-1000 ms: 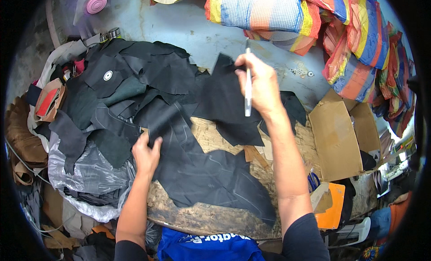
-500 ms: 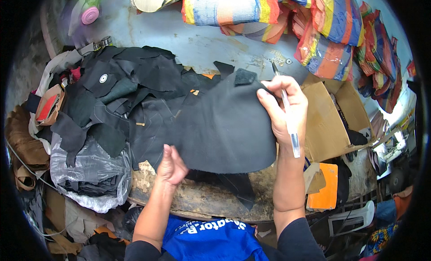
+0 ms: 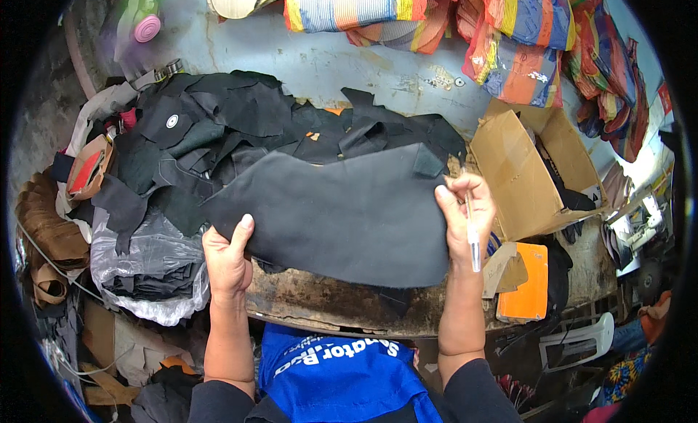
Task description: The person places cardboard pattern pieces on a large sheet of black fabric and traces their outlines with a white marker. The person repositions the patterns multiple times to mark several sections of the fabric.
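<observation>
A large black leather piece (image 3: 334,212) is stretched between my hands above the worktable. Its upper right corner is folded over and shows a fuzzy underside. My left hand (image 3: 229,256) pinches the left end, thumb on top and fingers hidden beneath. At the right edge my right hand (image 3: 464,212) grips the leather between thumb and fingers. A clear-barrelled pen (image 3: 472,234) is also tucked in that hand, pointing down along the palm.
Black leather scraps (image 3: 240,106) lie heaped behind and to the left. A clear plastic bag (image 3: 145,256) of dark pieces sits at left. To the right stand an open cardboard box (image 3: 520,176) and an orange box (image 3: 525,285). The wooden table's (image 3: 313,303) worn front edge curves before me.
My left hand has moved left and up and taken hold of the leather's left end. My right hand has lowered slightly, and the piece now spreads sideways, uncovering scraps behind it.
</observation>
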The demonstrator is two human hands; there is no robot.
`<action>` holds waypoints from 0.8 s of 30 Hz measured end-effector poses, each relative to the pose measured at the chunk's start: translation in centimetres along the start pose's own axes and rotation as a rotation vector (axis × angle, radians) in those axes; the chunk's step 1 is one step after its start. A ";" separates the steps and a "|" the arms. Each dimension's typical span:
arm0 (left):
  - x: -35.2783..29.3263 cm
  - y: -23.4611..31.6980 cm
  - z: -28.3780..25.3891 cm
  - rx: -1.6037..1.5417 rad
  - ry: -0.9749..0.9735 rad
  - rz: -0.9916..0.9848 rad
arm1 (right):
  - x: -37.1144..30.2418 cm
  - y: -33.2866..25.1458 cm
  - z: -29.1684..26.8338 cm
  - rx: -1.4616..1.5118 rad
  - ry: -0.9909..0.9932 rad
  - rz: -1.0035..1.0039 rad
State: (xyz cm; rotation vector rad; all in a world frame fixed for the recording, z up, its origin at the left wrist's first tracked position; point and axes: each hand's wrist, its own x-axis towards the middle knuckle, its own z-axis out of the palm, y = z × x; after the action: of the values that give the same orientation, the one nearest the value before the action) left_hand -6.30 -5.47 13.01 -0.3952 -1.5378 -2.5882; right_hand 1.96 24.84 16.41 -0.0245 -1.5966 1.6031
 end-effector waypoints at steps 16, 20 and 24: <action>-8.5 -4.9 -10.9 0.853 -0.380 -0.167 | -14.1 9.0 -1.7 -0.705 -0.225 -0.050; -8.8 -6.0 -10.3 0.771 -0.435 -0.149 | -9.6 8.9 -2.0 -0.883 -0.058 -0.014; -8.8 -5.8 -10.5 0.765 -0.477 -0.132 | -5.9 11.2 0.8 -0.864 -0.249 0.086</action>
State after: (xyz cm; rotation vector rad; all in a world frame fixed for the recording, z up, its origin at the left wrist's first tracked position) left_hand -0.94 -12.19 0.90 -0.8619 -2.6050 -1.8198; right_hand -0.72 22.93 4.16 -0.3649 -2.3995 0.8846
